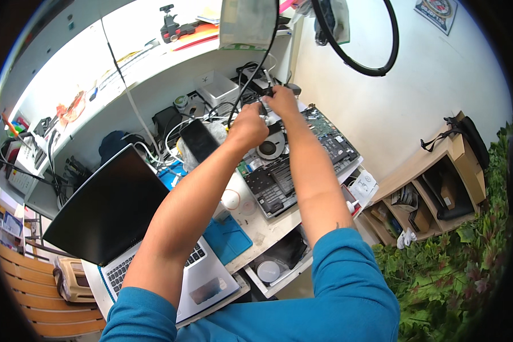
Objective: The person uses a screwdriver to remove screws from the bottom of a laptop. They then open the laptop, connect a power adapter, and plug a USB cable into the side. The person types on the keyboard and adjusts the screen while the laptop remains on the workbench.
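Observation:
Both my arms reach over an opened laptop base whose circuit board, round fan and battery lie bare. My left hand is closed in a pinch above the fan side, and what its fingertips hold is too small to make out. Just beyond and to the right, the fingers of my right hand close on a small black plug among the cables at the back of the desk. A black cable loop hangs down in front of my left hand.
At the left stands an open silver laptop with a dark screen. A smartphone and white cables lie near the back. A blue mat is by the front edge, above an open drawer. A wooden shelf unit stands right.

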A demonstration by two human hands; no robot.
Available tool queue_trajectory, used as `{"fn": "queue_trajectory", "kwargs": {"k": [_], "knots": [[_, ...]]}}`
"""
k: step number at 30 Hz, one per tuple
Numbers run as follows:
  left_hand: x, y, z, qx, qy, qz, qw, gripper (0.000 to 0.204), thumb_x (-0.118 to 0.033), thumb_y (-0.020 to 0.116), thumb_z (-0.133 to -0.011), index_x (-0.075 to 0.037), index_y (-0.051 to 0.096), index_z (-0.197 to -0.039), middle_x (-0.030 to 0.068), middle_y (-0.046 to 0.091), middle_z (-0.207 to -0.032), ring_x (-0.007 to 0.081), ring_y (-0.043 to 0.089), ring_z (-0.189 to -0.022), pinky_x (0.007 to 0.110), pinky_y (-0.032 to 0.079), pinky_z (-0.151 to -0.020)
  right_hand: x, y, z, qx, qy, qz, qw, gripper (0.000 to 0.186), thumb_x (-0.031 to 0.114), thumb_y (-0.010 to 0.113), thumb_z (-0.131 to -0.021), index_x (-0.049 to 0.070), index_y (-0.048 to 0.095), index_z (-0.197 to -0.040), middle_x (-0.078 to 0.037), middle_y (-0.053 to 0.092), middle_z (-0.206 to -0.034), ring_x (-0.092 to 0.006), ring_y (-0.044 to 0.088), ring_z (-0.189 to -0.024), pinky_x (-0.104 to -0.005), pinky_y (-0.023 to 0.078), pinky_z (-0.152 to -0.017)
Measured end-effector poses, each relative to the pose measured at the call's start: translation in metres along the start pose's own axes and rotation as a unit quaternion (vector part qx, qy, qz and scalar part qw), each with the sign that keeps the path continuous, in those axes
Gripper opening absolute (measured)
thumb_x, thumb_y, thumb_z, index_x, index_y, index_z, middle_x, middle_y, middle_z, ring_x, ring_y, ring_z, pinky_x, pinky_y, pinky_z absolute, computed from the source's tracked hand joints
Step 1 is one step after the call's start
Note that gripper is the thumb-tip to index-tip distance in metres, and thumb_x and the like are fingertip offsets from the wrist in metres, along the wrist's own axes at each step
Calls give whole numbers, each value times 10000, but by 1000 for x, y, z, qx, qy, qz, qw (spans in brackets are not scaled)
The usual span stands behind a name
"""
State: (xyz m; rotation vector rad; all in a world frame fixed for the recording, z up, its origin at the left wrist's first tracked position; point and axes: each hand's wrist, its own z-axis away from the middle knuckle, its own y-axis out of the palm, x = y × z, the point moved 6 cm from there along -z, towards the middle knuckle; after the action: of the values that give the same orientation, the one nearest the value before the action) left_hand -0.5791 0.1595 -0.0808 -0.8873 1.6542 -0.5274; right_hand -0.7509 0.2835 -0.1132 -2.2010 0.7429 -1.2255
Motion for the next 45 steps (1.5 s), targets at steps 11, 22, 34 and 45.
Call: {"fn": "queue_trajectory", "kwargs": {"k": [11, 22, 34, 45], "knots": [[16, 6, -70, -42, 26, -11, 999, 522, -178, 790, -989, 1, 665, -1464, 216, 737, -1375, 403, 696, -1296, 451, 539, -1105, -21, 23, 3, 21, 142, -26, 989, 464, 396, 1055, -646, 54, 845, -880, -167, 828, -949, -362, 808, -979, -481, 635, -887], [20, 48, -118, 7, -27, -54, 998, 679, -371, 774, -1021, -14, 583, -1565, 230, 717, -1453, 407, 696, -1332, 458, 532, -1129, -25, 27, 12, -55, 146, -64, 986, 259, 243, 765, -929, 53, 849, -1084, -254, 804, -1093, -463, 769, -1082, -540, 614, -983], [26, 44, -126, -42, 20, -115, 992, 402, -269, 880, -890, -88, 763, -1229, 231, 798, -1146, 456, 742, -1125, 534, 579, -961, -8, 8, 33, -4, 111, -55, 992, 329, 244, 875, -811, 29, 818, -1053, -249, 808, -1093, -457, 767, -1089, -535, 605, -1000], [17, 40, -126, -37, 14, -106, 994, 379, -284, 883, -902, -93, 771, -1209, 224, 804, -1161, 441, 745, -1158, 533, 584, -987, -29, 21, 0, -51, 49, -16, 997, 186, 172, 813, -889, 33, 822, -1013, -247, 799, -1049, -423, 764, -1087, -545, 605, -966]]}}
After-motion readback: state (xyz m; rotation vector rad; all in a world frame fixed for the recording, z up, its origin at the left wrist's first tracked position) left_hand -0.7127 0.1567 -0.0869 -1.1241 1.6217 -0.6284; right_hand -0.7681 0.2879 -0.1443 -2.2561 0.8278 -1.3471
